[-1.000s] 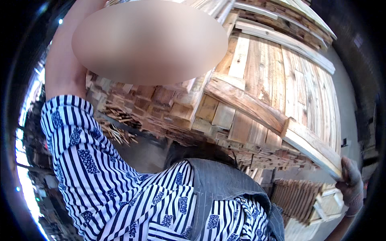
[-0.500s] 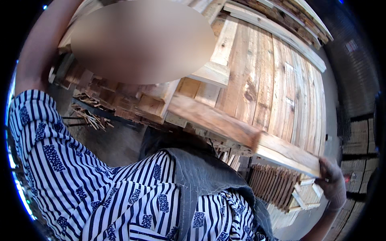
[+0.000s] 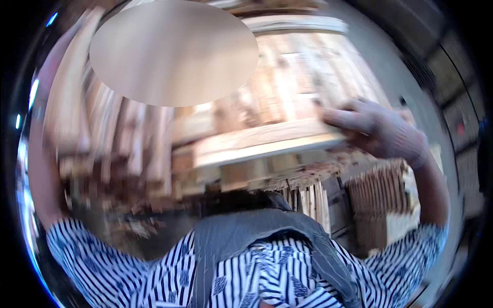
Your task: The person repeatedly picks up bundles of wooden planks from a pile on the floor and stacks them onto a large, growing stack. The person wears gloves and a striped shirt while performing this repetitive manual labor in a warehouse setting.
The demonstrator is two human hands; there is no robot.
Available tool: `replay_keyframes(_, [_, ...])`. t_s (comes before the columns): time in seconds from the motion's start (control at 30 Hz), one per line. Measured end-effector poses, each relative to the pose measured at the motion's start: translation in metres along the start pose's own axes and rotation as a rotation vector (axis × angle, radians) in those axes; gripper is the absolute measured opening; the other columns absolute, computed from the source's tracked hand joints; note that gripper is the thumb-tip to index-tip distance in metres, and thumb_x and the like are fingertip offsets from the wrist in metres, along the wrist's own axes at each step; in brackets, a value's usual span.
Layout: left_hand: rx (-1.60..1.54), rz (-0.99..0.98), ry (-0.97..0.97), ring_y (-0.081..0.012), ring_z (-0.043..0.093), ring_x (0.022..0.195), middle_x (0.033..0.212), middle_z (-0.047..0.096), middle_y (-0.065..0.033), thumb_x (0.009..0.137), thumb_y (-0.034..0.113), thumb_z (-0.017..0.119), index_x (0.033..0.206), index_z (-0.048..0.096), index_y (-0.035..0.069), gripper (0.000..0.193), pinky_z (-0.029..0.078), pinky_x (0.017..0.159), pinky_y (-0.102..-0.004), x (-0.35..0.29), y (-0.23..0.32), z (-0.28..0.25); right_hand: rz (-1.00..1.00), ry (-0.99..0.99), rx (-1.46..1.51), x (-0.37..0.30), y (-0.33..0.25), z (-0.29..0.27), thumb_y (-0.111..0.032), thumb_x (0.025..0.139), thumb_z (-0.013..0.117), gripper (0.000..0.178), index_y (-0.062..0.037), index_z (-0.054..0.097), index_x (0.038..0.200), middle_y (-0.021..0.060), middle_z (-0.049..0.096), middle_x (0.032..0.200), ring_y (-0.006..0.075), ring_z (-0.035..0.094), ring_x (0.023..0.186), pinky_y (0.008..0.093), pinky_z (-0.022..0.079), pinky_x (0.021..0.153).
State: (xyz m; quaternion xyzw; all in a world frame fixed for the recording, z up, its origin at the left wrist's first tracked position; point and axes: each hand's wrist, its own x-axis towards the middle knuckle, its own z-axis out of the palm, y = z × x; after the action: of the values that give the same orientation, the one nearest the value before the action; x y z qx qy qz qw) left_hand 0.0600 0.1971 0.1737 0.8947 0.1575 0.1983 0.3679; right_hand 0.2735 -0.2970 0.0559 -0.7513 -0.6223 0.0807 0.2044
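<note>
My right hand (image 3: 377, 128), in a pale knit glove, is closed around the right end of a pale wooden board (image 3: 262, 142). The board runs along the near edge of a slatted wood panel (image 3: 292, 77) made of side-by-side planks. At the left, my raised left arm ends in my left hand (image 3: 57, 59), smeared by motion beside an upright light plank (image 3: 72, 102). Its fingers cannot be made out. A blurred oval covers the upper middle, so part of the wood there is hidden.
Stacked slatted wood (image 3: 377, 190) stands low at the right, beyond my apron (image 3: 246, 231). Several thin strips (image 3: 313, 203) stand near it. Large stacked bundles (image 3: 452, 77) line the far right side, past a strip of grey floor (image 3: 359, 36).
The view has swung round. My right hand and the board's end have moved up and left in the picture. A light plank now stands upright beside my left arm.
</note>
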Motion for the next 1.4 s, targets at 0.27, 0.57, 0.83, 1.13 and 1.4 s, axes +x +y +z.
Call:
replay_keyframes(0.27, [-0.362, 0.254, -0.003, -0.0187, 0.047, 0.127, 0.137, 0.05, -0.0092, 0.1, 0.024, 0.048, 0.139, 0.043, 0.002, 0.045, 0.035, 0.109, -0.0328, 0.062, 0.043, 0.021, 0.357, -0.11, -0.085, 0.002, 0.001, 0.014, -0.023, 0.083, 0.075, 0.062, -0.0309, 0.051, 0.139, 0.0111, 0.06, 0.111, 0.0284, 0.058, 0.106, 0.0404, 0.047, 0.092])
replay_keyframes(0.57, [-0.79, 0.361, -0.341, -0.0179, 0.054, 0.115, 0.126, 0.055, -0.0092, 0.099, 0.029, 0.052, 0.135, 0.047, 0.003, 0.045, 0.043, 0.1, -0.0321, 0.1, 0.122, 0.099, 0.171, 0.61, 0.453, 0.037, -0.045, -0.034, -0.049, 0.082, 0.072, 0.088, -0.004, 0.032, 0.148, 0.0207, 0.061, 0.117, 0.0282, 0.06, 0.106, 0.0349, 0.05, 0.09])
replay_keyframes(0.83, [-0.622, 0.25, -0.317, -0.0272, 0.061, 0.107, 0.122, 0.06, -0.0174, 0.095, 0.047, 0.055, 0.129, 0.049, -0.002, 0.059, 0.052, 0.087, -0.0375, 0.084, 0.161, 0.14, 0.051, 0.55, 1.009, 0.156, -0.112, -0.049, -0.045, 0.09, 0.063, 0.062, -0.0039, 0.042, 0.132, 0.0107, 0.054, 0.099, 0.0147, 0.06, 0.076, 0.0268, 0.057, 0.061])
replay_keyframes(1.13, [0.668, 0.09, -0.159, -0.032, 0.039, 0.137, 0.147, 0.04, -0.0224, 0.094, 0.057, 0.047, 0.146, 0.034, 0.001, 0.078, 0.031, 0.113, -0.0373, 0.04, 0.015, 0.012, 0.576, 0.414, 0.307, 0.135, -0.006, 0.002, -0.047, 0.098, 0.045, 0.071, 0.0002, 0.024, 0.147, 0.0229, 0.054, 0.12, 0.0273, 0.057, 0.11, 0.0372, 0.05, 0.091])
replay_keyframes(1.4, [0.73, 0.121, -0.046, -0.0332, 0.038, 0.137, 0.141, 0.046, -0.023, 0.098, 0.047, 0.045, 0.139, 0.048, 0.008, 0.057, 0.027, 0.114, -0.0379, 0.034, -0.024, 0.021, 0.684, 0.224, 0.452, 0.178, -0.04, 0.031, -0.044, 0.096, 0.047, 0.076, 0.0096, 0.024, 0.144, 0.0288, 0.054, 0.127, 0.0336, 0.055, 0.117, 0.041, 0.044, 0.102])
